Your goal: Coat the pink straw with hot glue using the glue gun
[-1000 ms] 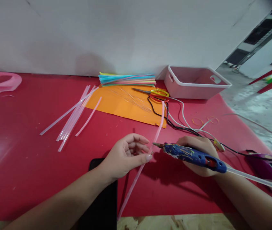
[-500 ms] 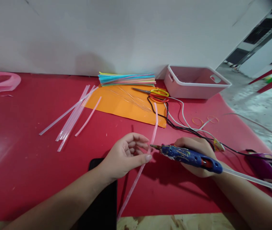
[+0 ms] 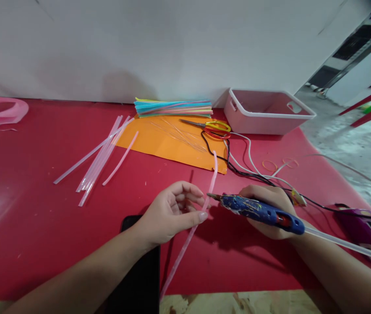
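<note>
Between the thumb and fingers of my left hand (image 3: 175, 211) runs a long pink plastic straw (image 3: 185, 246), its lower end reaching the table's front edge. The straw's upper part bends a little near the orange sheet (image 3: 169, 141). My right hand (image 3: 270, 200) is wrapped round a blue glue gun (image 3: 251, 208) stained with dried glue. A clear glue stick (image 3: 339, 242) sticks out of the gun's back. The gun's nozzle is right beside the straw, just above my left fingertips; whether it touches cannot be told.
Pink straws (image 3: 98, 161) lie left of the sheet, near one shorter curved piece (image 3: 120, 159). Scissors (image 3: 210, 125), a colourful bundle of straws (image 3: 172, 108) and a pink basket (image 3: 267, 122) stand at the back. Cables (image 3: 251, 172) cross the right side. A black object (image 3: 139, 270) lies under my left forearm.
The straw has slid down slightly through my left fingers, its upper end now lower. The glue gun's nozzle has shifted a little up and to the right.
</note>
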Demonstrator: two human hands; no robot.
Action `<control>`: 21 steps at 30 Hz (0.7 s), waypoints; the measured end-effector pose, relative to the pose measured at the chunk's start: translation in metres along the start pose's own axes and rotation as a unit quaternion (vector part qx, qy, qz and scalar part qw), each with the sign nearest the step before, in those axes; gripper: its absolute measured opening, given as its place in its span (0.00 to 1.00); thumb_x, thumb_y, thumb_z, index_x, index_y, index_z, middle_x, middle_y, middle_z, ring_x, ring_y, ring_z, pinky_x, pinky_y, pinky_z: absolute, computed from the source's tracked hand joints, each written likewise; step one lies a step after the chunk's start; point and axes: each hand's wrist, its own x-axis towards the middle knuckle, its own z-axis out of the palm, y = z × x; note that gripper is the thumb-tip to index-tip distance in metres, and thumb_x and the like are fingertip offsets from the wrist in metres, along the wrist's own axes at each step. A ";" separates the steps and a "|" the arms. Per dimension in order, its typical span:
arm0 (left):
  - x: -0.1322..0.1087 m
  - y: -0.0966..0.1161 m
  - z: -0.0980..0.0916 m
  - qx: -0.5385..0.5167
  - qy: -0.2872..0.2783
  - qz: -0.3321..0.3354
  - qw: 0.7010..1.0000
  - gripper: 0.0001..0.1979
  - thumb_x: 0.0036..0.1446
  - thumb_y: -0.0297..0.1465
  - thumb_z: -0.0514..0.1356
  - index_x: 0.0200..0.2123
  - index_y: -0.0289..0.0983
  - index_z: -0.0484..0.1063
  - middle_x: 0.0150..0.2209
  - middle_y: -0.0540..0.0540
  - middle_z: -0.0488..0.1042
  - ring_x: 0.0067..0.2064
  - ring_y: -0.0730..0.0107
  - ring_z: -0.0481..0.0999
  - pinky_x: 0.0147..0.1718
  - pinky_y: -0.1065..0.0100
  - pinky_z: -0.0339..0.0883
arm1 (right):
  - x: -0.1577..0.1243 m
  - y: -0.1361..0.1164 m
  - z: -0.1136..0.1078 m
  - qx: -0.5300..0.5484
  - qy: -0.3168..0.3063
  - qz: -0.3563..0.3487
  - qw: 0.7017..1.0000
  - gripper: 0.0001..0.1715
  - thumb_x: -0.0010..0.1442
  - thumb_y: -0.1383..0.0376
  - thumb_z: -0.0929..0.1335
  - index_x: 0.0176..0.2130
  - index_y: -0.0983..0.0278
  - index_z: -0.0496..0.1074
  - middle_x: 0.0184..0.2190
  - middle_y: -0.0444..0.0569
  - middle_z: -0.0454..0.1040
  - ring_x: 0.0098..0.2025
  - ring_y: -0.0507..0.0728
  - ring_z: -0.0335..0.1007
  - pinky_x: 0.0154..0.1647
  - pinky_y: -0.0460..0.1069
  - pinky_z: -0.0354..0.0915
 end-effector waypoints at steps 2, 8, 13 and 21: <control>0.000 -0.002 -0.001 0.001 0.000 0.001 1.000 0.18 0.47 0.27 0.77 0.37 0.36 0.73 0.35 0.49 0.77 0.34 0.77 0.74 0.38 0.72 0.71 | 0.001 0.001 0.000 -0.004 -0.001 -0.008 1.000 0.06 0.57 0.66 0.67 0.38 0.58 0.69 0.25 0.44 0.78 0.21 0.53 0.72 0.22 0.47 0.64; 0.000 -0.001 0.000 -0.006 -0.002 0.005 1.000 0.18 0.47 0.28 0.77 0.36 0.37 0.73 0.34 0.50 0.76 0.34 0.76 0.74 0.38 0.71 0.70 | 0.000 -0.005 0.003 -0.004 0.022 0.029 0.999 0.04 0.58 0.65 0.66 0.37 0.58 0.69 0.25 0.44 0.78 0.22 0.54 0.70 0.24 0.49 0.64; -0.001 0.002 0.001 0.004 -0.001 0.002 1.000 0.18 0.47 0.27 0.77 0.36 0.36 0.72 0.33 0.51 0.76 0.34 0.76 0.73 0.37 0.71 0.69 | -0.001 -0.003 0.004 -0.011 0.023 0.033 0.999 0.05 0.58 0.63 0.67 0.37 0.58 0.69 0.25 0.45 0.78 0.22 0.55 0.70 0.23 0.50 0.63; -0.001 0.002 0.000 0.001 -0.002 0.007 1.000 0.16 0.48 0.26 0.76 0.36 0.36 0.73 0.34 0.50 0.76 0.34 0.78 0.73 0.37 0.73 0.69 | -0.002 -0.001 0.004 -0.009 0.029 0.036 0.999 0.05 0.59 0.62 0.67 0.38 0.58 0.69 0.25 0.45 0.77 0.21 0.54 0.69 0.23 0.50 0.62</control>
